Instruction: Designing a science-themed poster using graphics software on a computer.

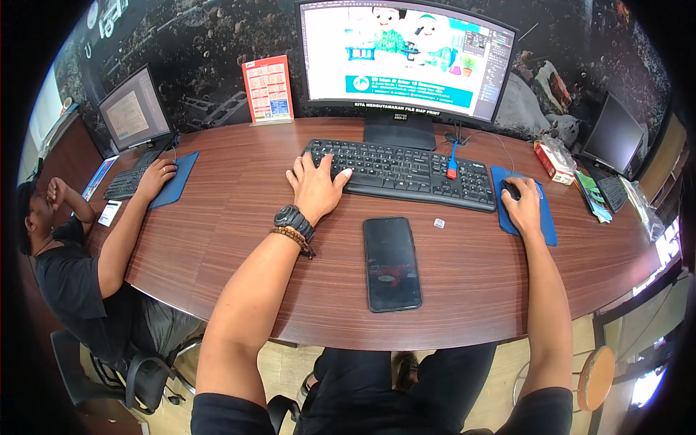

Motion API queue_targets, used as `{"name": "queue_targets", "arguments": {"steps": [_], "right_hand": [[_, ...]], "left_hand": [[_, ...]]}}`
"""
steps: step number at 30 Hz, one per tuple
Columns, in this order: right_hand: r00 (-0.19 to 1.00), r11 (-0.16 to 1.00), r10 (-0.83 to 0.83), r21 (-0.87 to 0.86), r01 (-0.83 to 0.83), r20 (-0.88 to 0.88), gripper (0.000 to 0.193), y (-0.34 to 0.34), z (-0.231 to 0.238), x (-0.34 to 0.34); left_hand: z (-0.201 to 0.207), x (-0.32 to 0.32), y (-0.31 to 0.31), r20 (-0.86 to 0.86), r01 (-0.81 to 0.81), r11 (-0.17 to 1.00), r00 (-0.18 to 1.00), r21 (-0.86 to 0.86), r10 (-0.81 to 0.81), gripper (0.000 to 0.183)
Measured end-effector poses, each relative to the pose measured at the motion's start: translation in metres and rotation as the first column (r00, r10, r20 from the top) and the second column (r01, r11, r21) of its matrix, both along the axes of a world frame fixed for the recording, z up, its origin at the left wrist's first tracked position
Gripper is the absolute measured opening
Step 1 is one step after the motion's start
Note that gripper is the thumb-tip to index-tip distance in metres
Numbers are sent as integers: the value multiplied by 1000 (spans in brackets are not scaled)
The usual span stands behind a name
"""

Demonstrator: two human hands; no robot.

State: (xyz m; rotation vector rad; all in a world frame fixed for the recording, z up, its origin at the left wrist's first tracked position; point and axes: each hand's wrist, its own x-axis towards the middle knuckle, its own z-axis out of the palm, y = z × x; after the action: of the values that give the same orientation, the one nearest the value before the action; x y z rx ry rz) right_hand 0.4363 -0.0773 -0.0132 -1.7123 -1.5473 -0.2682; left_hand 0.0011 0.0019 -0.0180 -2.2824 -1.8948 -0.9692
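My left hand [317, 186] rests on the left part of a black keyboard [406, 172], its fingers spread over the keys. A black watch and a beaded bracelet circle that wrist. At the right, my right hand [523, 205] is wrapped over a black computer mouse [512, 190] on a blue mouse pad [547, 222]. Behind the keyboard a curved monitor [406, 61] shows a colourful cartoon design in an editing program. A black smartphone [392, 264] lies on the table between my forearms, its screen dark. A blue cable with a red connector [452, 170] lies over the keyboard's right part.
A small clear piece [439, 223] lies right of the phone. A red-and-white calendar [268, 90] stands behind the keyboard. At left, a co-worker [80, 268] sits with one hand on another blue mouse pad [176, 185]. A red-and-white box [553, 162] and another monitor [613, 138] are at right.
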Motion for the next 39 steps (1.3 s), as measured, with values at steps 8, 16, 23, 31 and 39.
{"name": "queue_targets", "arguments": {"steps": [8, 16, 23, 31, 39], "right_hand": [[1000, 1000, -9, -11, 9, -2, 32, 0, 1, 1], [996, 995, -92, -52, 91, -19, 34, -1, -1, -2], [992, 993, -116, -44, 114, -46, 34, -4, -2, -1], [997, 997, -73, -4, 73, -29, 33, 0, -1, 1], [995, 995, -96, -34, 96, -16, 34, 1, -2, 1]], "left_hand": [[3, 2, 0, -64, -18, 1000, 998, -14, 17, 64], [36, 18, 2, -155, 19, 962, 986, -272, -64, 75], [53, 17, 7, -141, -1, 880, 987, -474, -75, 86], [33, -15, 2, -24, -22, 990, 1000, -139, 19, 99], [44, -6, -6, -109, -81, 961, 993, -266, 53, 88]]}}
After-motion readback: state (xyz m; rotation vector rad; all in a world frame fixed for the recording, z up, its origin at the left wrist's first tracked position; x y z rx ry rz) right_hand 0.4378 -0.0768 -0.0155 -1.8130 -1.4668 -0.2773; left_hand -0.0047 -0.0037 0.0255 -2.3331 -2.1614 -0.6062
